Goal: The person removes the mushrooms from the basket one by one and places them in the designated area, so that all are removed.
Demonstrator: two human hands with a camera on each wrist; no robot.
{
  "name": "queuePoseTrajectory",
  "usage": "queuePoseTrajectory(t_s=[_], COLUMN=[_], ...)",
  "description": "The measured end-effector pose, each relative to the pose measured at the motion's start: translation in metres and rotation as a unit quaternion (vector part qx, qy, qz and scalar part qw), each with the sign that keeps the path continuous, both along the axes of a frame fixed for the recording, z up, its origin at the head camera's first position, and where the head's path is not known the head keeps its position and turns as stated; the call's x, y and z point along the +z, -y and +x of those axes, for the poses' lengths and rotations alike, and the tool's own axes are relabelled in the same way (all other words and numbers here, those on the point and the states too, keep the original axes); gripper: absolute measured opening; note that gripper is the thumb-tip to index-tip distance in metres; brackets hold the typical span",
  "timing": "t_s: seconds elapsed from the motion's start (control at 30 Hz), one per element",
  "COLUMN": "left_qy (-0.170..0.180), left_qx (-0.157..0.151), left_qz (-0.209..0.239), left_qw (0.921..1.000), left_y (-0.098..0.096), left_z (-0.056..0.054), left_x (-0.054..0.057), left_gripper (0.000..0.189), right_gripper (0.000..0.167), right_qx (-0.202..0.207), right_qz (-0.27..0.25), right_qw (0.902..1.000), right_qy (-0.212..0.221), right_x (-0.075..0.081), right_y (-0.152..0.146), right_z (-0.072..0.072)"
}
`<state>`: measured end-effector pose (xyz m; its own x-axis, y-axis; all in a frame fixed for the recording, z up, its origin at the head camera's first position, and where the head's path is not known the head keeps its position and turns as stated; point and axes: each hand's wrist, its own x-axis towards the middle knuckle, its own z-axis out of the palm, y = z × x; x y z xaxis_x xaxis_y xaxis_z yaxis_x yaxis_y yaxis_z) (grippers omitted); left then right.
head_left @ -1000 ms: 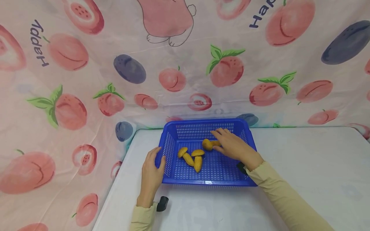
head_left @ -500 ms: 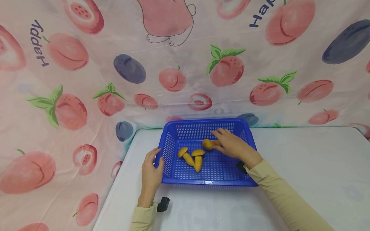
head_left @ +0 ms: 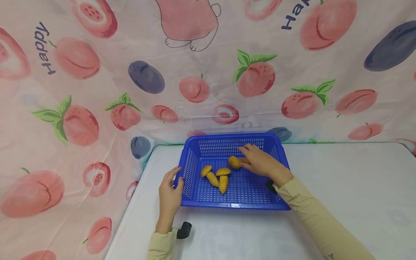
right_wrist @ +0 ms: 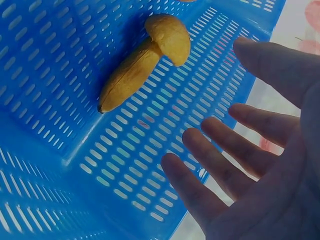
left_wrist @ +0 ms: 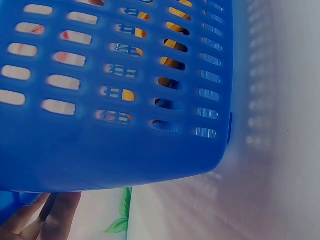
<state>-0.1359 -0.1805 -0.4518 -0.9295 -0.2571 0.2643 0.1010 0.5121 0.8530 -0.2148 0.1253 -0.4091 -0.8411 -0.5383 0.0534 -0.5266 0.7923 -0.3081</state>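
Observation:
A blue plastic basket (head_left: 234,206) stands on the table, with three yellow-brown mushrooms inside. Two of them, a left mushroom (head_left: 212,178) and a middle mushroom (head_left: 223,183), lie side by side. Farther back is a third mushroom (head_left: 233,162), its stem partly covered by my right hand (head_left: 261,163). In the right wrist view that hand has its fingers (right_wrist: 220,170) spread and relaxed, apart from the mushroom (right_wrist: 132,72). My left hand (head_left: 170,196) grips the basket's left rim, thumb toward the near side. In the left wrist view, its fingers (left_wrist: 60,215) show by the rim.
The white tabletop (head_left: 351,187) extends on both sides of the basket and in front of it. A fruit-print cloth (head_left: 208,72) hangs close behind the basket and along the left. A black wrist device (head_left: 184,230) is on the left wrist.
Both hands and the mushrooms stay nearly where they were. The left thumb has drawn slightly left at the rim, and the head view has shifted very little.

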Motion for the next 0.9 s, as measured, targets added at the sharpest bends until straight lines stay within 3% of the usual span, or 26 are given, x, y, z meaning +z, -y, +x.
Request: queuePoseTrajectory(t_s=[0.47,0.9], left_qy=[-0.001,-0.002], left_qx=[-0.002,-0.001], left_qz=[0.023,0.033], left_qw=[0.9997,0.9994], left_y=[0.0,0.001], left_z=[0.001,0.001], left_x=[-0.002,-0.003], left_gripper=[0.036,0.036], right_gripper=[0.051,0.046], right_qx=[0.007,0.02], right_qz=[0.0,0.005], right_qw=[0.9997,0.9996], right_qy=[0.024,0.021], right_x=[-0.006,-0.01], right_y=[0.002,0.004], right_z=[-0.009,-0.016])
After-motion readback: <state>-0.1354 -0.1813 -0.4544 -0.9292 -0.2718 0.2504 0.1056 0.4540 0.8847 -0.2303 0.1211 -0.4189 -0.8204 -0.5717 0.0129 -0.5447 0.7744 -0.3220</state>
